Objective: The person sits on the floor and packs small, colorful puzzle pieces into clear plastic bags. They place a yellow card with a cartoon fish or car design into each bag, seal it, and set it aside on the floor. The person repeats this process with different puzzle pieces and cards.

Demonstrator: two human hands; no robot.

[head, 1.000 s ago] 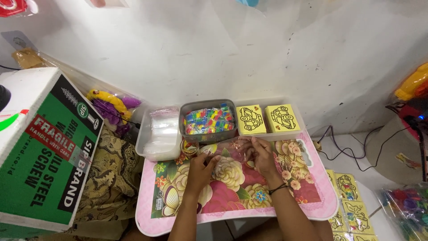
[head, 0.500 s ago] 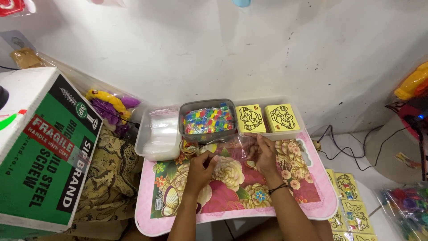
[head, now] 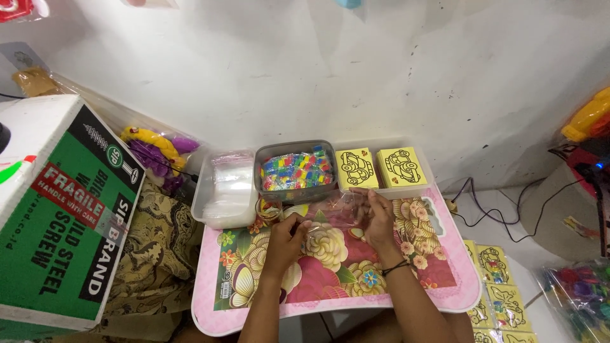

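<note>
Both of my hands hold a clear plastic bag [head: 333, 213] above a pink floral tray table [head: 445, 279]. My left hand [head: 289, 238] pinches the bag's left edge. My right hand [head: 378, 219] grips its right side, a dark band on the wrist. Just beyond the bag stands a grey tub [head: 264, 190] of small colourful pieces [head: 297, 170]. To the right of the tub lie two yellow cards with car drawings [head: 356, 168], [head: 401, 166].
A clear container of plastic bags [head: 225, 184] sits left of the tub. A large green and white cardboard box [head: 57, 209] stands at the left. More yellow cards [head: 499, 286] lie on the floor at right, near cables [head: 502, 219] and bagged toys [head: 578, 292].
My hands have lifted slightly and drawn the clear bag up between them, nearer the grey tub. The rest is unchanged.
</note>
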